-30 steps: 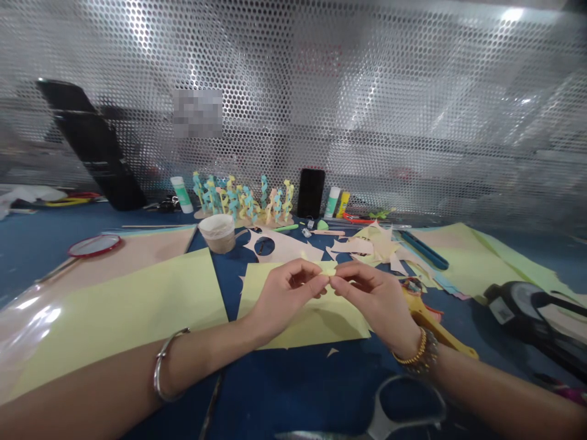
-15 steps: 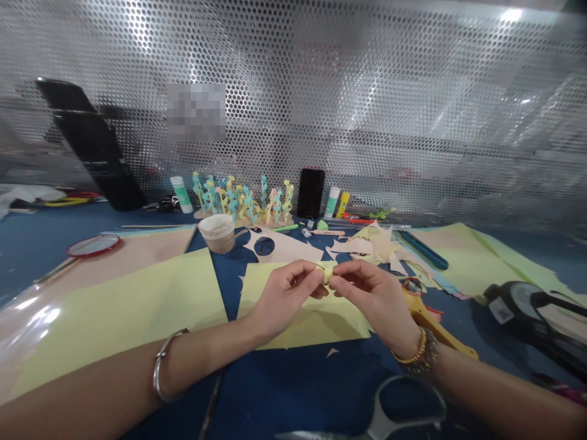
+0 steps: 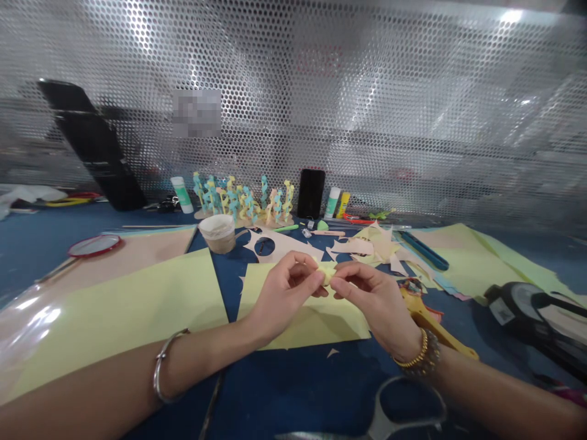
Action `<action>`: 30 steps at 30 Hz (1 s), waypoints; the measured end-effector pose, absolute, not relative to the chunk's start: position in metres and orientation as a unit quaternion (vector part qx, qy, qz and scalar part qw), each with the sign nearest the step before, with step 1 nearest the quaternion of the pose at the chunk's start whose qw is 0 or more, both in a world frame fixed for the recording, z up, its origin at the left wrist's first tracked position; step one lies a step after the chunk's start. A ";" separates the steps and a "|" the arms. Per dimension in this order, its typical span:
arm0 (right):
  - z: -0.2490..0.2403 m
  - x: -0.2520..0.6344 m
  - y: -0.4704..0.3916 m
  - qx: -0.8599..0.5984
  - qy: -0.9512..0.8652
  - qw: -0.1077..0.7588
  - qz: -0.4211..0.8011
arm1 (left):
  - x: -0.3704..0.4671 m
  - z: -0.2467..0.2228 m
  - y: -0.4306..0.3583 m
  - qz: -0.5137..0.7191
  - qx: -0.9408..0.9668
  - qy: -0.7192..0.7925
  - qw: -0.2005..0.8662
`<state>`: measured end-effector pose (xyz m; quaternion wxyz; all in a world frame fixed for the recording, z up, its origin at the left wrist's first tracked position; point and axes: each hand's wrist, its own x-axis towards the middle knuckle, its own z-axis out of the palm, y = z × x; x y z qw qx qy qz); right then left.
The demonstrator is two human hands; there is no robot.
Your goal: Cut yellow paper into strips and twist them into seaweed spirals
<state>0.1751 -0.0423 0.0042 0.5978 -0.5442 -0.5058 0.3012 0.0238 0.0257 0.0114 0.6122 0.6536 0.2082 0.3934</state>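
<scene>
A small yellow paper piece (image 3: pixel 326 275) is pinched between the fingertips of both hands. My left hand (image 3: pixel 288 293) grips its left side with thumb and fingers. On its other side, my right hand (image 3: pixel 376 299) holds it the same way. The fingers partly cover the piece, so its full shape is hidden. Beneath the hands a yellow paper sheet (image 3: pixel 316 327) lies on the blue table (image 3: pixel 293 379). Pale pink paper with a round hole (image 3: pixel 298 244) and cut scraps (image 3: pixel 385 241) lie just beyond.
Behind stand twisted paper strips (image 3: pixel 233 198), a phone (image 3: pixel 311 193) and glue sticks (image 3: pixel 332 203). A cup (image 3: pixel 218 234) sits left of centre. Scissors (image 3: pixel 380 421) lie at the front, a yellow tool (image 3: pixel 440 333) beside my right wrist, a black device (image 3: pixel 518 311) at far right.
The fingers of my left hand have shifted slightly upward, and more of the small yellow paper piece shows between the fingertips. Both hands still hold it in nearly the same place.
</scene>
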 end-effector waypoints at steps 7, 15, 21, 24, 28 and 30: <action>0.005 0.174 -0.043 -0.552 -0.495 0.600 0.301 | 0.023 0.010 0.027 0.391 0.640 0.214 0.626; 0.005 0.174 -0.041 -0.556 -0.469 0.609 0.317 | 0.024 0.008 0.026 0.407 0.652 0.216 0.602; 0.004 0.176 -0.042 -0.552 -0.478 0.606 0.315 | 0.022 0.008 0.027 0.405 0.686 0.223 0.562; 0.004 0.176 -0.042 -0.545 -0.489 0.607 0.308 | 0.022 0.008 0.027 0.405 0.694 0.208 0.557; 0.003 0.175 -0.041 -0.536 -0.493 0.613 0.307 | 0.023 0.008 0.026 0.407 0.697 0.202 0.555; 0.003 0.174 -0.041 -0.530 -0.488 0.617 0.315 | 0.023 0.008 0.026 0.411 0.685 0.201 0.567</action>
